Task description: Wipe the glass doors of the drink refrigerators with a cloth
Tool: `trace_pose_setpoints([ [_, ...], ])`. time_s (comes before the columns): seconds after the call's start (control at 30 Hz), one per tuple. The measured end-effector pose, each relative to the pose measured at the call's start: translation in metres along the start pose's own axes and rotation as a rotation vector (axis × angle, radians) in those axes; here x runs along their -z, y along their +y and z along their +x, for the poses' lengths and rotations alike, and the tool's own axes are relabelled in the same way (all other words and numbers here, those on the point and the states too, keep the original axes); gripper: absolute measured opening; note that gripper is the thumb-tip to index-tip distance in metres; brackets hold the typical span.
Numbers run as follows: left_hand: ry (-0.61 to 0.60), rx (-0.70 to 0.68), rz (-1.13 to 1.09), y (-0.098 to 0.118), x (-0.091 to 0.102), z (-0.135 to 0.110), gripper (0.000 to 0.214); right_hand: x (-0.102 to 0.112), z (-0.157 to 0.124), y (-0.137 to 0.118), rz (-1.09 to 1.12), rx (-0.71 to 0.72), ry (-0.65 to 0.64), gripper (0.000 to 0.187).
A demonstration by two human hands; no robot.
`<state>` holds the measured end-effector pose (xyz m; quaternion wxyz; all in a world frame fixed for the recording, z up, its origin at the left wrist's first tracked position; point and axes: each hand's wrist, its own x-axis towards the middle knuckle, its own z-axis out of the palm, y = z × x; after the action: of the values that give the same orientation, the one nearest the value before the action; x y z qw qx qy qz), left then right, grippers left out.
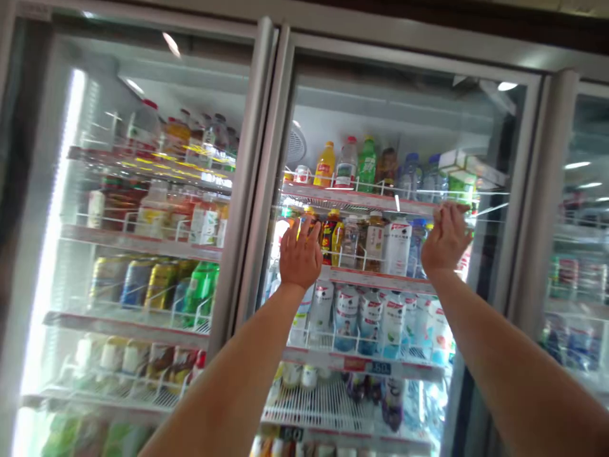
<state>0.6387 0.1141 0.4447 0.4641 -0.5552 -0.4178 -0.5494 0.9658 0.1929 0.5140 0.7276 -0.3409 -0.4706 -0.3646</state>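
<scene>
My left hand [301, 252] is raised in front of the glass door of the middle drinks fridge, its fingers stretched upward and apart, holding nothing. Behind it stand dark bottles with yellow caps [332, 236]. My right hand [446, 237] is up at the right part of the same door, fingers bent a little and slightly blurred, with nothing visible in it. A large white-labelled bottle [398, 249] stands behind the glass between the hands. Whether either palm touches the glass, I cannot tell.
A metal door frame [257, 190] separates the middle fridge from the left one, where cans [159, 285] and bottles line the shelves. Above my hands, a shelf holds a green bottle [367, 165] and a white box [469, 167]. Clear bottles [370, 320] stand lower down.
</scene>
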Motion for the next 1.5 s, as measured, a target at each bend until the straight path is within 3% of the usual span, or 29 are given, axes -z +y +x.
trace_pose_setpoints([
  [0.13,0.035,-0.022,-0.030,0.000,-0.002,-0.001,0.055,0.001,-0.001,-0.005,-0.028,0.049,0.003,0.055],
  [0.33,0.039,-0.037,-0.053,0.000,-0.001,-0.002,0.054,0.011,-0.005,-0.016,-0.072,0.397,-0.191,0.055],
  [0.5,0.025,-0.030,-0.076,0.000,0.001,-0.001,0.053,0.002,-0.002,0.004,-0.020,0.116,0.027,0.056],
  [0.6,0.030,-0.035,-0.066,0.000,-0.001,0.000,0.051,-0.005,0.002,0.018,-0.018,0.042,0.103,0.058],
  [0.87,0.050,-0.029,-0.064,0.000,-0.003,-0.001,0.054,-0.001,-0.004,0.009,0.067,0.231,-0.012,0.053],
  [1.1,0.056,-0.053,-0.045,-0.003,-0.002,-0.001,0.053,-0.001,-0.004,0.010,0.108,0.240,-0.010,0.052],
  [1.27,0.073,-0.066,-0.012,-0.003,-0.002,-0.001,0.052,0.015,-0.009,0.016,0.112,0.392,-0.198,0.061],
  [1.4,0.057,-0.046,-0.037,-0.002,-0.002,-0.001,0.053,0.050,-0.037,0.029,0.090,0.537,-0.423,0.073],
  [1.5,0.054,-0.040,-0.026,-0.002,-0.002,-0.001,0.052,0.082,-0.054,0.043,0.096,0.658,-0.556,0.069],
])
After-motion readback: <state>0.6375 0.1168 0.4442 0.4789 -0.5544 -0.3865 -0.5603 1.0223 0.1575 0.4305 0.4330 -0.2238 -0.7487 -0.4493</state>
